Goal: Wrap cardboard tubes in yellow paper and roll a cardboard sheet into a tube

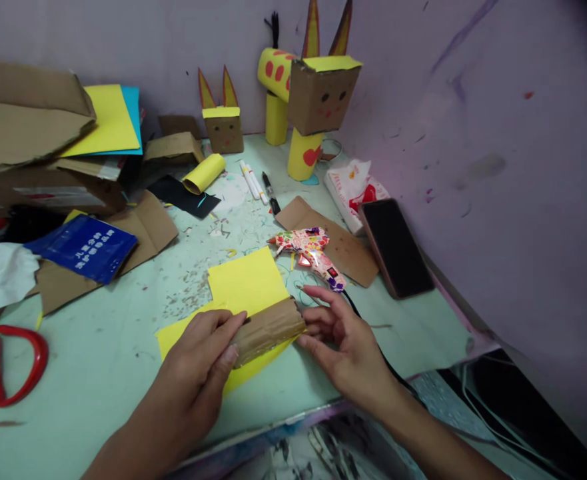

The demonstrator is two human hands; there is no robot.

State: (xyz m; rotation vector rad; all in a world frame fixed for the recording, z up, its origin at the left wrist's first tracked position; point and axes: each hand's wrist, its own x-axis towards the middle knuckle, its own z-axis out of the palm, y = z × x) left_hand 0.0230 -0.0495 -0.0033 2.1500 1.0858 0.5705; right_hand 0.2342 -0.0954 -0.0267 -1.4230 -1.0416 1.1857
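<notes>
A brown cardboard tube [268,330] lies across yellow paper [246,283] near the table's front. My left hand [200,363] grips the tube's left end between thumb and fingers. At the tube's right end is my right hand [340,340], its fingers curved and apart, with the thumb and fingertips by the tube's edge and the yellow paper. Just beyond the paper lies a flower-patterned glue gun [310,252], its nozzle pointing left and its black cord running past my right hand.
Red-handled scissors [16,367] lie at the left. Cardboard pieces, a blue packet [93,247] and a box [43,187] fill the back left. Behind stand cardboard animal figures [323,97], markers [254,181] and a yellow tube [204,173]. A phone [397,248] leans at the right.
</notes>
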